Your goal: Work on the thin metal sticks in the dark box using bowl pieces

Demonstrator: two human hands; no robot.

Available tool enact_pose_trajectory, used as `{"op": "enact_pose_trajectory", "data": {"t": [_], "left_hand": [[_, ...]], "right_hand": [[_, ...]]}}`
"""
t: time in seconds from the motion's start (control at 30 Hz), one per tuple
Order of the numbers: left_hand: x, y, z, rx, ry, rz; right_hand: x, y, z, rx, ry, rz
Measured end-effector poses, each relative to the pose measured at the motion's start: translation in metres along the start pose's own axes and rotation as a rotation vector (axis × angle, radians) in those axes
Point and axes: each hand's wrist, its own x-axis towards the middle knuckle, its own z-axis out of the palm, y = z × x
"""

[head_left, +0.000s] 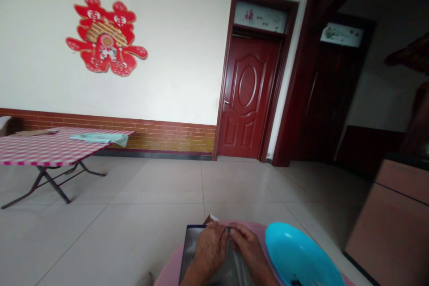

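Observation:
At the bottom of the view, my left hand (211,246) and my right hand (247,246) meet fingertip to fingertip. Both are closed in a pinch around a tiny dark piece, too small to name. They hover over a shallow grey tray-like box (190,243) with a dark rim. Its inside is largely hidden by my hands and forearms. Right of my right hand lies a bright blue plastic basin (301,250), with some small dark things at its bottom edge. Box and basin rest on a pink round surface (170,268).
A small brown-and-white box corner (210,219) shows behind the tray. Further off at left stands a folding table (50,147) with a checked cover and a pale green cloth (100,137). A brown cabinet (392,228) is at right. A red door (248,94) is ahead.

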Motion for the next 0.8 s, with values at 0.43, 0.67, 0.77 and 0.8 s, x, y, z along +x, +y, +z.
{"op": "enact_pose_trajectory", "data": {"t": [0.43, 0.67, 0.77, 0.8], "left_hand": [[0.004, 0.01, -0.004, 0.096, -0.186, 0.067], [0.002, 0.007, 0.0, 0.092, -0.181, 0.004], [-0.001, 0.004, 0.005, 0.098, -0.159, 0.0], [-0.001, 0.004, 0.005, 0.095, -0.154, -0.003]], "right_hand": [[0.01, 0.013, -0.008, -0.531, 0.046, -0.326], [0.01, 0.011, -0.009, -0.497, 0.046, -0.299], [0.008, 0.012, -0.009, -0.479, 0.025, -0.286], [0.007, 0.012, -0.008, -0.482, 0.014, -0.275]]}}
